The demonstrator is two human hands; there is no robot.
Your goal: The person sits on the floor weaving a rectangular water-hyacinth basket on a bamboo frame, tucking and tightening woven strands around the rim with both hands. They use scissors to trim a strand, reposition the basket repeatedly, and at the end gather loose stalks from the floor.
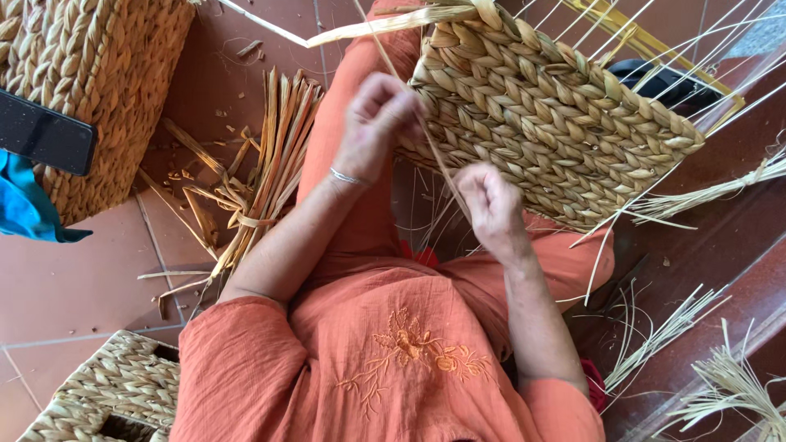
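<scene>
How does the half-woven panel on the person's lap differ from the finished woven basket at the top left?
The woven panel lies tilted across the lap, with bare stakes sticking out; the basket stands on the tiled floor, its edges closed. Both hands, left hand and right hand, work at the panel; the basket carries a dark phone. Both share the same tan plaited weave.

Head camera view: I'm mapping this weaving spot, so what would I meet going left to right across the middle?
Blue cloth → black phone → bundle of dried reeds → left hand → right hand → woven panel → loose straw strands.
</scene>
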